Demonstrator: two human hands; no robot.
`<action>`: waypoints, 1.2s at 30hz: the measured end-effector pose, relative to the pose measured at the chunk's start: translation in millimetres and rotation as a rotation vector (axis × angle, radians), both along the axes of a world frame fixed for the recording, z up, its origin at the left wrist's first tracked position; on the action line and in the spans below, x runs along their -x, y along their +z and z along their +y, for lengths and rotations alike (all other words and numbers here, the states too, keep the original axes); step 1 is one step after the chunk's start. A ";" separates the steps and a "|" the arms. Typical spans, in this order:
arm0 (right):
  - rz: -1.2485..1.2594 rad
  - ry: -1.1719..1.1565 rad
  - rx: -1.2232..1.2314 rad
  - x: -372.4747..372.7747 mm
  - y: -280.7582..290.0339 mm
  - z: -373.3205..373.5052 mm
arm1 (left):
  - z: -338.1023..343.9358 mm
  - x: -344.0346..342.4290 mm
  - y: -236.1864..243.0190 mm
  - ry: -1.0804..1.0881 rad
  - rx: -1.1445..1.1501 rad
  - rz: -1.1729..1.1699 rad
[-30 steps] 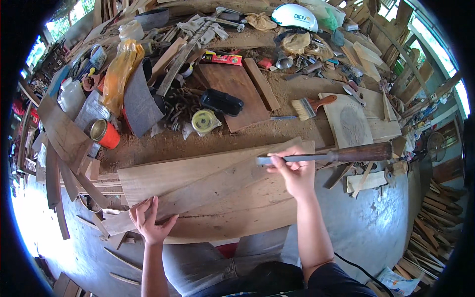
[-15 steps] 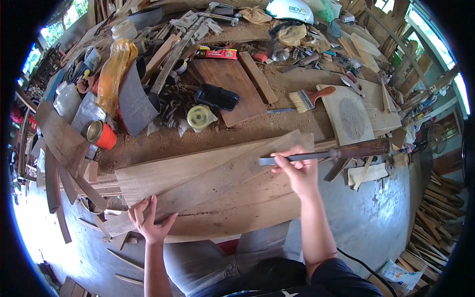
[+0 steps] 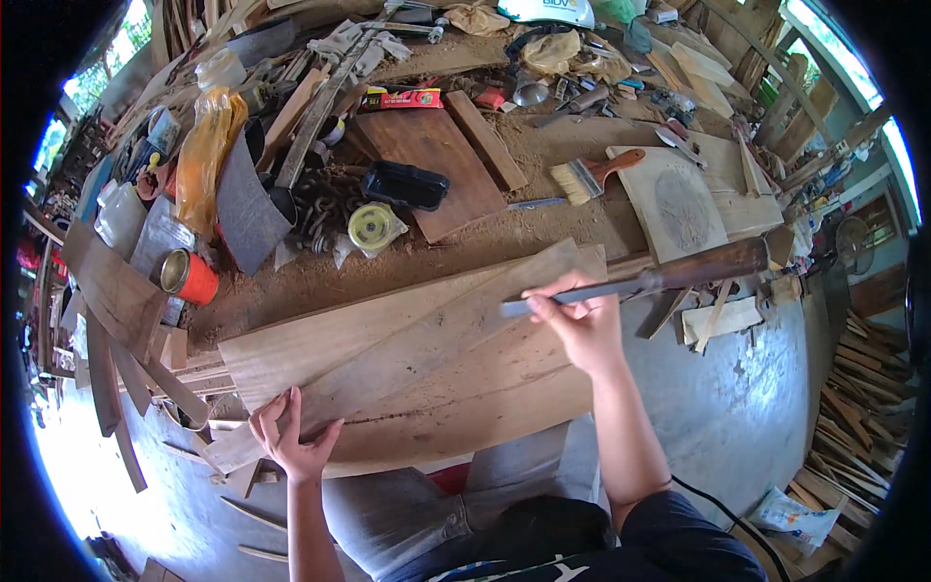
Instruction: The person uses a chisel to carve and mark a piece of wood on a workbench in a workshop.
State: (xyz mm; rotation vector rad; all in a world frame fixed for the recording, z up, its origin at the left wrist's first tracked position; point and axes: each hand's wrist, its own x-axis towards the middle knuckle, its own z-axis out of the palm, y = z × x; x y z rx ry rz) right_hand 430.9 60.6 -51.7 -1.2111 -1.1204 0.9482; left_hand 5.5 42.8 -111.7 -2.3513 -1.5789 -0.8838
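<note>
My right hand (image 3: 582, 325) is closed around the blade of a chisel (image 3: 703, 270) and holds it over the right part of the boards. The dark wooden handle points right and slightly away from me, the flat blade end left. A long narrow wooden strip (image 3: 388, 369) lies slantwise across a wide wooden board (image 3: 485, 398) in front of me. Over the strip's near left end rests my left hand (image 3: 296, 441), thumb spread wide from the fingers, its fingertips by the strip's far edge.
Beyond the boards, the bench holds a paintbrush (image 3: 587, 179), a black tray (image 3: 405, 184), a tape roll (image 3: 373, 228), an orange can (image 3: 189, 276) and a brown board (image 3: 436, 165). Wood offcuts (image 3: 121, 373) stick out at the left. A cable (image 3: 727, 519) runs at lower right.
The chisel has tilted a little, its handle end rising in the picture. The view has shifted slightly, so the bench things sit further left. My left hand stays on the strip.
</note>
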 end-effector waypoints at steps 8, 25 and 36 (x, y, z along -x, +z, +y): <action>0.032 0.010 -0.017 11.0 1.9 1.5 | 0.1 -2.6 -0.9 -0.004 -0.017 0.017; 0.131 -0.154 0.008 -11.2 4.2 8.7 | 1.4 0.6 -13.9 0.003 -0.028 -0.029; 0.157 -0.130 0.085 4.5 7.2 10.3 | -5.8 -5.0 -8.7 0.050 0.020 -0.037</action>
